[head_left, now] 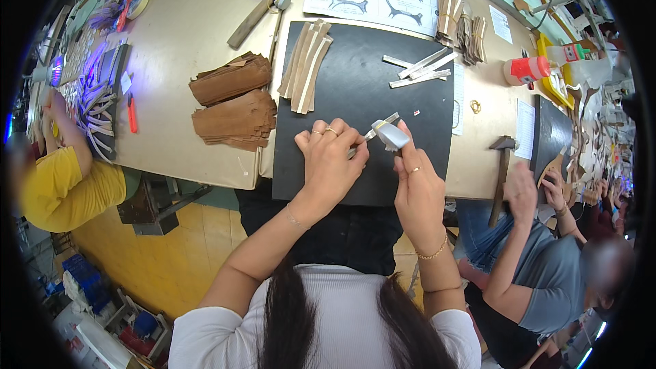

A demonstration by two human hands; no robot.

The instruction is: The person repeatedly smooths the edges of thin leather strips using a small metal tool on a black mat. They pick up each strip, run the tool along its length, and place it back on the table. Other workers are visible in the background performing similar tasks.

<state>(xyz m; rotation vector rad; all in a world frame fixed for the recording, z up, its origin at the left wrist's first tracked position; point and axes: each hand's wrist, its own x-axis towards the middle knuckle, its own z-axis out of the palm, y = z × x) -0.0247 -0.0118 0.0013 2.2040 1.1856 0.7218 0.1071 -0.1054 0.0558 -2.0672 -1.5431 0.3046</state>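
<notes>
Between our two hands, over the black mat (355, 89), our left hand (329, 160) pinches a thin pale strip (380, 126) that we judge light, limp and best held near its end. Our right hand (418, 191) stands upright, fingers clenched on a small grey-white tool (391, 135) touching the strip. Beyond the fingers lie loose strips (420, 68) and brown stacked pieces (232, 99) on the tabletop (178, 41).

Head camera looks steeply down, close over the black mat (355, 89).

Strip stacks (236, 99) lie left of the mat (355, 89); hammer (501, 171) right.
</notes>
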